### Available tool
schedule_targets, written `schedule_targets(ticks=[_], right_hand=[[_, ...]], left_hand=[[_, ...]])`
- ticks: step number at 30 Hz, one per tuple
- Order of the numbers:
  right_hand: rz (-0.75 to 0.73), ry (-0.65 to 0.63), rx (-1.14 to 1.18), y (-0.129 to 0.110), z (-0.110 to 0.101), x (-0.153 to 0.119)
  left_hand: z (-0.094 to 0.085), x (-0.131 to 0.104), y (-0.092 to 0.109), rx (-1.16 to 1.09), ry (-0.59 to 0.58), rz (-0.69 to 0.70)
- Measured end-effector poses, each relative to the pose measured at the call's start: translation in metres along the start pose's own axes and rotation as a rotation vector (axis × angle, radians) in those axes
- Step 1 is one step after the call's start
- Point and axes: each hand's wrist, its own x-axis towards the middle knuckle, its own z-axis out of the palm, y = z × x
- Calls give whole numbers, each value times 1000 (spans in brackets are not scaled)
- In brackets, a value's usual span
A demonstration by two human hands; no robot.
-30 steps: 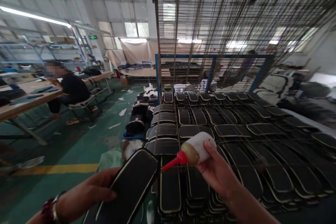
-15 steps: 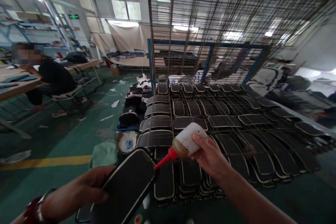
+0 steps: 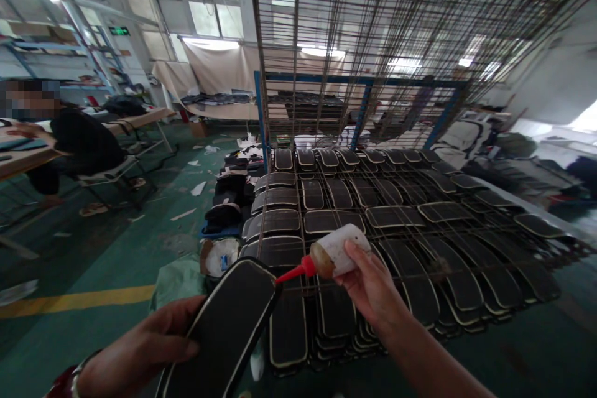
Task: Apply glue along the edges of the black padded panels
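A green workshop floor (image 3: pixel 107 261) with a yellow stripe runs under a tall wire rack (image 3: pixel 317 78), its upper shelves tilted up and its lowest level covered in rows of dark panels (image 3: pixel 338 222) with pale outlines. At far left, a person in dark clothes (image 3: pixel 86 140) sits on a stool at a table (image 3: pixel 40 161). In the foreground, one rounded dark panel in hand (image 3: pixel 224 329) slants up and to the right, at the rack's near left corner. The left hand (image 3: pixel 161 339) is clamped on this panel's left edge, thumb across the face. The right hand (image 3: pixel 368 283), well apart from the left, is closed around a squeeze bottle (image 3: pixel 333 252), white with a brownish shoulder, tipped to the left. Smallest is its red nozzle (image 3: pixel 293 273), pointing at the panel's upper right corner; whether the tip touches, I cannot tell
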Motion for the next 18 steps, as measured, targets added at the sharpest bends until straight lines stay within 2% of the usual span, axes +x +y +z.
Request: schedule_targets(ticks=[8,13,18], right_hand=[[3,24,9,4,5,-9],[-10,8,-21,8,6,-19],[-12,-42,-54,12,7,-28]], left_hand=[[14,3,3,-157,28,8],[16,4,-1,-215,47,40],[17,3,-3,-250,145,39]])
